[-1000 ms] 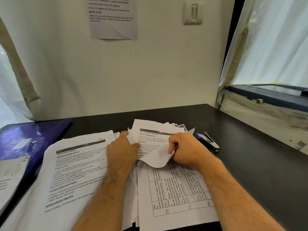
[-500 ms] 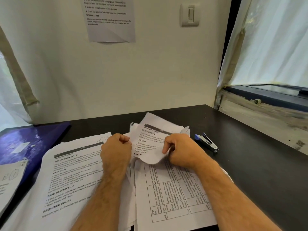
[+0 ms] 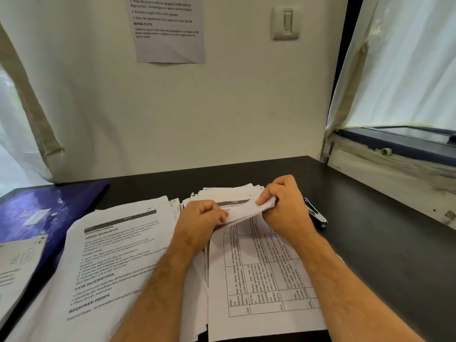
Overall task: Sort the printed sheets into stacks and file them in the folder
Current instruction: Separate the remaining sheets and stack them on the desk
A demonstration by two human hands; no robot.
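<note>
A folded-back printed sheet (image 3: 243,210) is held over the middle pile. My left hand (image 3: 201,222) pinches its left edge and my right hand (image 3: 283,203) pinches its right corner. Under it lies a sheet with a printed table (image 3: 261,275), on top of a ragged pile of sheets (image 3: 229,192). A second stack, topped by a "Dishwasher Loading" page (image 3: 116,262), lies to the left. The blue folder (image 3: 42,211) lies shut at the far left of the dark desk (image 3: 385,255).
A stapler (image 3: 315,214) lies just right of my right hand. A further grey sheet (image 3: 17,270) overlaps the folder at the left edge. The wall with a taped notice (image 3: 170,30) is close behind; a window ledge (image 3: 394,169) bounds the right.
Both hands rolled the upper sheet back toward the wall, so its text face folded away. My right hand rose and moved farther back; the left closed into a pinch.
</note>
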